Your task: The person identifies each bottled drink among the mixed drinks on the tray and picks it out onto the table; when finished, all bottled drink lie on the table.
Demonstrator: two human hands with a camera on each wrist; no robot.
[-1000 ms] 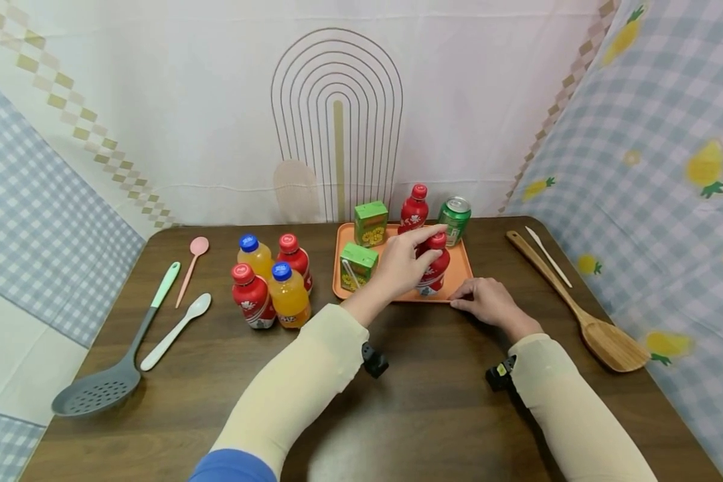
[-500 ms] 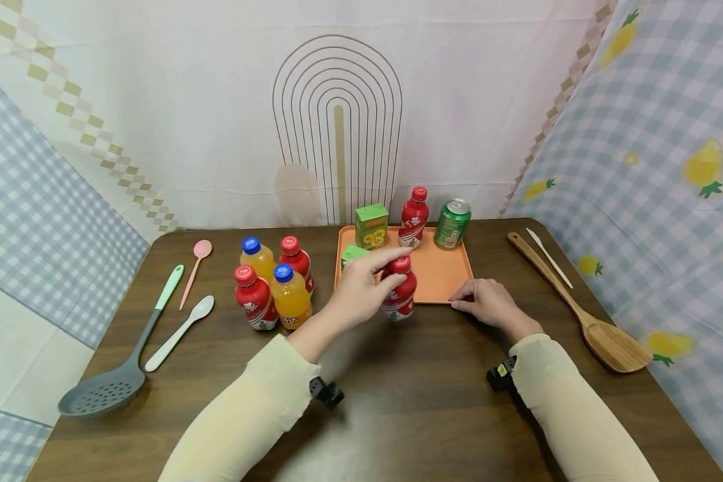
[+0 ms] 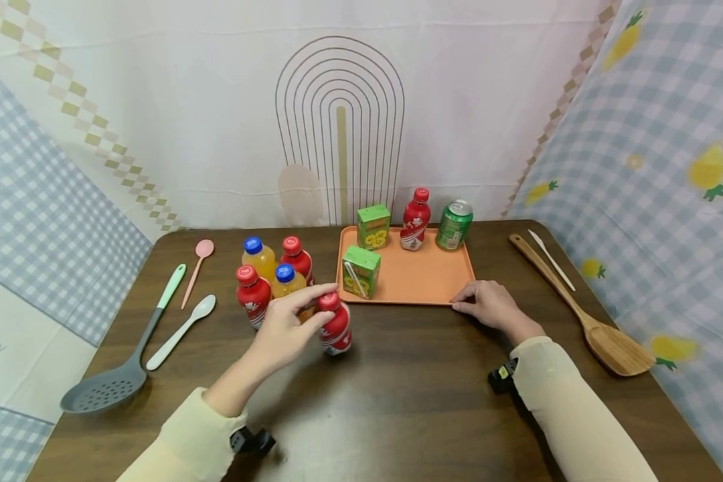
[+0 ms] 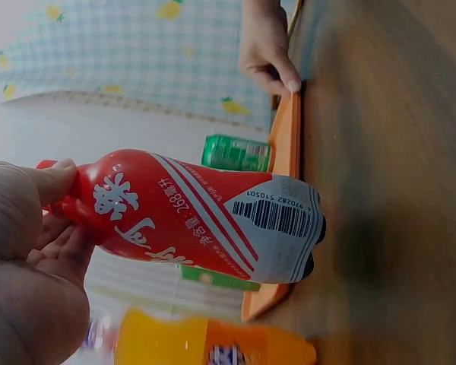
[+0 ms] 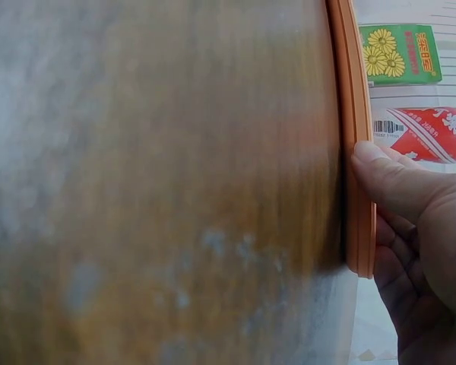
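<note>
On the dark wooden table (image 3: 397, 395), just in front of a cluster of four small bottles, the left hand (image 3: 283, 328) holds a small red plastic bottle with a red cap (image 3: 335, 325), fingers and thumb pinching it near the cap and neck. In the left wrist view the same bottle (image 4: 205, 217) shows its white lettering and barcode, its base at or just above the tabletop; I cannot tell which. It is off the flat orange plastic tray (image 3: 422, 281) and near that tray's front left corner.

The right hand (image 3: 488, 302) rests on the table with its fingertips against the tray's front right rim; the right wrist view shows the thumb (image 5: 395, 179) pressed on the orange edge (image 5: 353, 152).

On the tray stand two green juice cartons with yellow flowers (image 3: 361, 271), another red bottle (image 3: 415, 219) and a green drinks can (image 3: 454, 225).

The risk, as I judge it, lies in the high pinch: held by the neck alone, the bottle can swing or slip. It is also very close to the orange-filled, blue-capped bottle (image 3: 289, 281) in the cluster, so a sideways nudge could topple the neighbours.
</note>
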